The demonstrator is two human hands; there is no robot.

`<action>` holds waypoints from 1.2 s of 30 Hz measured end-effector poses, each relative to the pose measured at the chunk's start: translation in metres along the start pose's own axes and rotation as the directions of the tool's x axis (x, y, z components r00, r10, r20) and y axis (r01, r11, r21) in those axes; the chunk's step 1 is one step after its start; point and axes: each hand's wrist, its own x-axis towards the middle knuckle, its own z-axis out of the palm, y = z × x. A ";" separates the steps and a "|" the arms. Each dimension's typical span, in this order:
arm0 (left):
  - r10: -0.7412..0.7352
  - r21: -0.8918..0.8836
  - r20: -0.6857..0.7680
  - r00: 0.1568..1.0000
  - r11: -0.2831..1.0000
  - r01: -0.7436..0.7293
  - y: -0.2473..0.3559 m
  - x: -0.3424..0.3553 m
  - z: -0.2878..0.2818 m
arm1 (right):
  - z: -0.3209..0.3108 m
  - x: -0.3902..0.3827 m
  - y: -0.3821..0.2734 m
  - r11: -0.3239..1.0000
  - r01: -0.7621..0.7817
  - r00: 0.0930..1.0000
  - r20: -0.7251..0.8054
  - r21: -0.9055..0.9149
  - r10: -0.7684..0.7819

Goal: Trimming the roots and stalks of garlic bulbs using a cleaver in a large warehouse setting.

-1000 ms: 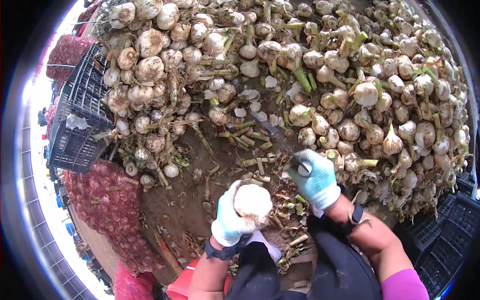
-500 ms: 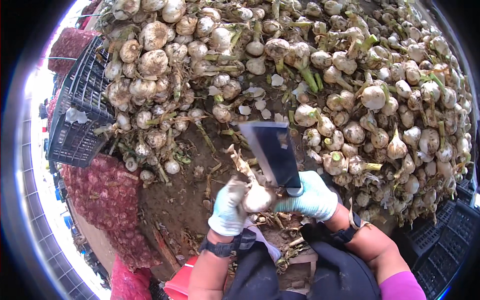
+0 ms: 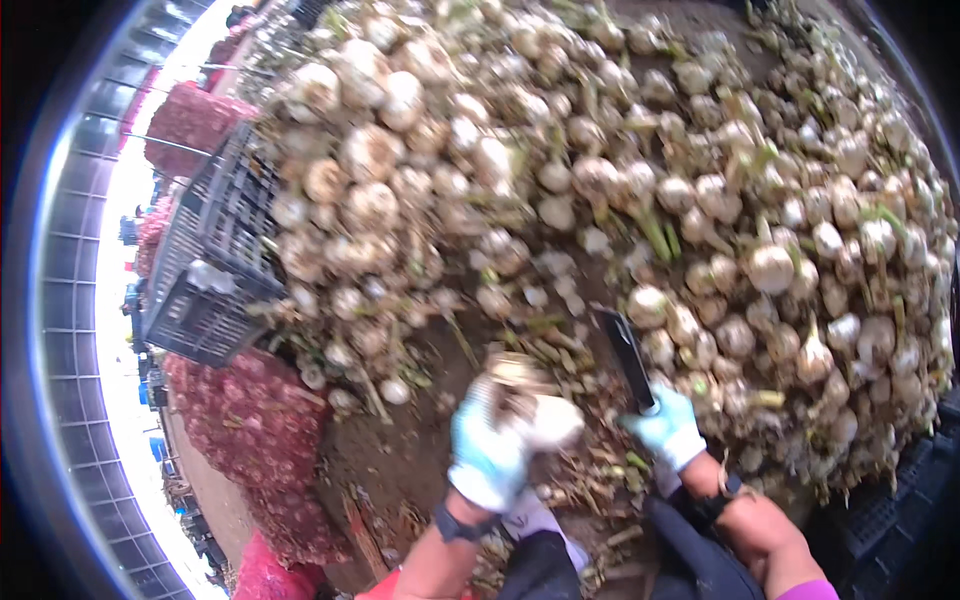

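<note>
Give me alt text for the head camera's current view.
A gloved left hand holds a garlic bulb while the right hand, also gloved, holds a dark-bladed knife. Beyond them spreads piled garlic, with red mesh sacks and a dark crate at left.

white bulb (image 3: 556, 424), black knife (image 3: 628, 358)

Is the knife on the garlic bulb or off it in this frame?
Off it: the knife is in the right hand, and littered ground shows between it and the garlic bulb in the left hand.
</note>
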 end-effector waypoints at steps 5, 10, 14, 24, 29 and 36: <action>0.011 0.439 0.168 0.986 0.895 -0.085 0.013 0.055 0.021 | -0.005 0.006 0.011 0.990 0.055 0.998 -0.027 0.132 -0.051; -0.070 0.727 -0.531 0.844 0.474 0.497 -0.062 0.170 -0.067 | -0.006 0.004 0.004 0.906 -0.040 0.999 -0.009 0.421 0.049; -0.063 0.710 -0.410 0.910 0.605 0.361 -0.074 0.189 -0.047 | -0.008 0.009 0.007 0.902 -0.055 0.998 0.015 0.429 0.053; -0.251 -0.158 0.291 0.923 0.939 0.306 -0.115 0.034 -0.050 | -0.014 -0.009 -0.021 0.995 0.068 0.985 0.151 0.071 -0.078; -0.194 -0.284 0.262 0.945 0.921 0.267 -0.082 0.008 -0.027 | -0.001 -0.029 -0.005 0.875 0.429 0.903 0.123 -0.224 -0.412; -0.139 -0.356 0.252 0.958 0.907 0.226 -0.084 0.000 -0.054 | -0.009 -0.039 -0.025 0.727 0.553 0.826 0.158 -0.406 -0.541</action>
